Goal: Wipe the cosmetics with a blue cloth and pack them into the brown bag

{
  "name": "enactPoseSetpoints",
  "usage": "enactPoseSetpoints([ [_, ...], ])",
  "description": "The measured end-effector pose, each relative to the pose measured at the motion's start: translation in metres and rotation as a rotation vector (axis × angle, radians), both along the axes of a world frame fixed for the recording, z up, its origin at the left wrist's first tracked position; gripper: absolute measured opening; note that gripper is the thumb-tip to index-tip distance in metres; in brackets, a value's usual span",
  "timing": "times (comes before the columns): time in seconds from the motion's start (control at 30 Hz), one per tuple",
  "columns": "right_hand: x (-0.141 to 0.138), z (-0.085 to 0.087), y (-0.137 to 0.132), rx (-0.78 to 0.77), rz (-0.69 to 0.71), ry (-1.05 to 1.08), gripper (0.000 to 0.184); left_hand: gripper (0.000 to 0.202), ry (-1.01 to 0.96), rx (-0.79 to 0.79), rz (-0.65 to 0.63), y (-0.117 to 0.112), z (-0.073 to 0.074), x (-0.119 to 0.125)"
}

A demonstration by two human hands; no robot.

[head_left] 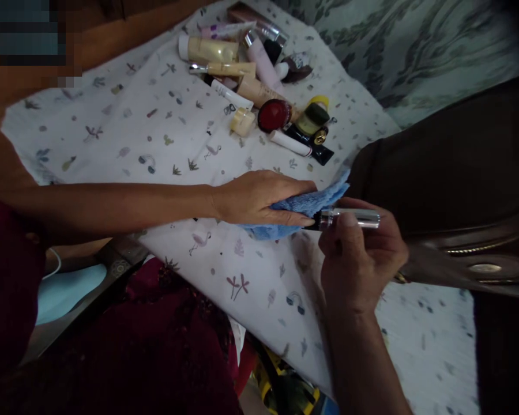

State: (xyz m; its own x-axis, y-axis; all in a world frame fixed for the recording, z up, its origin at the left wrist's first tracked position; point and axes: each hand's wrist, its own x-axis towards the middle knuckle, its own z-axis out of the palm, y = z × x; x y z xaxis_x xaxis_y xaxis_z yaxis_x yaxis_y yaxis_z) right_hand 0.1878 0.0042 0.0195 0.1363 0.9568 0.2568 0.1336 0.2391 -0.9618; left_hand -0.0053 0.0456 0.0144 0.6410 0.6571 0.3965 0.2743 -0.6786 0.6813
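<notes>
My left hand is closed around a blue cloth, its fingers wrapped over the folded fabric. My right hand grips a slim silver tube, a lipstick or similar cosmetic, held level with its dark end pushed into the cloth. Both hands hover over a white printed sheet spread on the surface.
A heap of cosmetics lies at the sheet's far end: cream tubes, a red round jar, a small pale jar, a white stick. A dark brown leather bag sits to the right. Dark red fabric covers my lap.
</notes>
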Motion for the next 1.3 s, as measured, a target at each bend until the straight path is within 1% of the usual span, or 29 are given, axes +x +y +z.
enactPoseSetpoints([
  [0.1, 0.000, 0.000, 0.000, -0.013, -0.007, -0.037, 0.028, 0.024, 0.021, 0.015, -0.001, 0.000, 0.000, -0.001],
  [0.27, 0.001, 0.001, 0.001, -0.051, -0.009, -0.014, 0.038, 0.027, 0.067, 0.035, 0.022, 0.000, 0.000, 0.000],
  [0.37, 0.001, 0.002, 0.001, -0.079, -0.016, -0.008, 0.040, 0.027, 0.076, 0.038, 0.027, 0.000, 0.000, 0.001],
  [0.5, 0.004, 0.002, 0.000, -0.077, -0.005, -0.004, 0.038, 0.027, 0.080, 0.021, 0.039, -0.001, 0.000, 0.001],
  [0.7, 0.006, 0.001, 0.001, -0.093, 0.019, 0.023, 0.032, 0.028, 0.049, 0.041, 0.059, -0.001, -0.003, 0.002],
  [0.83, 0.006, 0.001, 0.000, -0.095, 0.041, 0.048, 0.030, 0.031, 0.041, 0.024, 0.098, 0.000, -0.003, 0.002],
  [1.03, 0.011, -0.002, -0.001, -0.016, 0.113, -0.026, 0.028, 0.032, -0.033, -0.053, 0.183, 0.004, 0.002, -0.002],
  [1.1, 0.012, -0.003, -0.001, 0.000, 0.145, -0.045, 0.027, 0.032, -0.028, -0.076, 0.204, 0.005, 0.001, -0.003],
  [1.2, 0.012, -0.003, -0.001, 0.013, 0.167, -0.051, 0.026, 0.034, 0.046, -0.092, 0.173, 0.006, 0.000, -0.004],
  [1.3, 0.013, -0.004, -0.001, 0.020, 0.169, -0.059, 0.026, 0.034, 0.106, -0.094, 0.073, 0.006, 0.001, -0.004],
])
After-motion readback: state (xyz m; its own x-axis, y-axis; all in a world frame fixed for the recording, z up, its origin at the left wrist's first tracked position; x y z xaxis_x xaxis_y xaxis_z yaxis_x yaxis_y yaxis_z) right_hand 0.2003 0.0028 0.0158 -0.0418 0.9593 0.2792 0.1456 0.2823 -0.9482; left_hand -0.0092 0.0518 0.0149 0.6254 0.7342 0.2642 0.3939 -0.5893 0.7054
